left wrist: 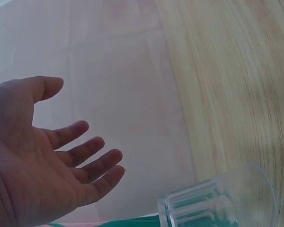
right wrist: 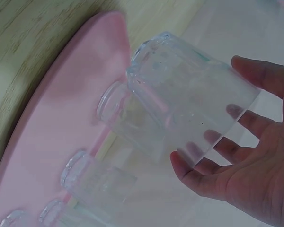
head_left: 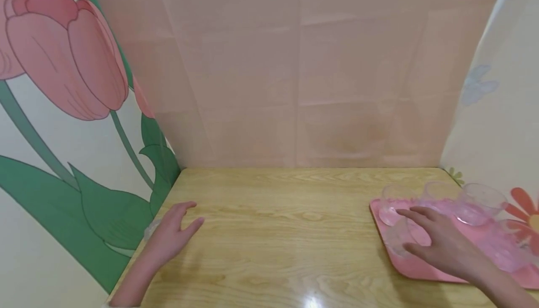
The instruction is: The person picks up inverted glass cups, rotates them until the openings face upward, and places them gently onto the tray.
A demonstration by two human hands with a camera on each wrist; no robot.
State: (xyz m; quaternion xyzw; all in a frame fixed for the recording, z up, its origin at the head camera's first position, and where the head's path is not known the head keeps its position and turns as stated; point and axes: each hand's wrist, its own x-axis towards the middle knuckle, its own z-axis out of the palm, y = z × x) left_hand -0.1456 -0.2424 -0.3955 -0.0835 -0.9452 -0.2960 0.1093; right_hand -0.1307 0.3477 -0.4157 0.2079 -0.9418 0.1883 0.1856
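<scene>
Near the rim, the fingers and thumb of my right hand (right wrist: 260,161) grip a clear glass (right wrist: 180,90). In the head view this right hand (head_left: 442,242) is over the left part of a pink tray (head_left: 414,268), and the held glass shows faintly beside the fingers. Whether its base touches the tray I cannot tell. Several more clear glasses, such as one glass (right wrist: 97,179), stand on the tray. My left hand (head_left: 170,235) holds nothing, its fingers loosely bent and thumb apart. Close by, at the table's left edge, is another clear glass (left wrist: 217,203), partly hidden behind the hand in the head view.
The wood-grain table (head_left: 273,233) runs between the hands. A pink cloth (head_left: 294,74) hangs behind it. Tulip-printed sheeting (head_left: 63,55) lines the left side, and pale flowered sheeting (head_left: 501,125) stands close to the tray on the right.
</scene>
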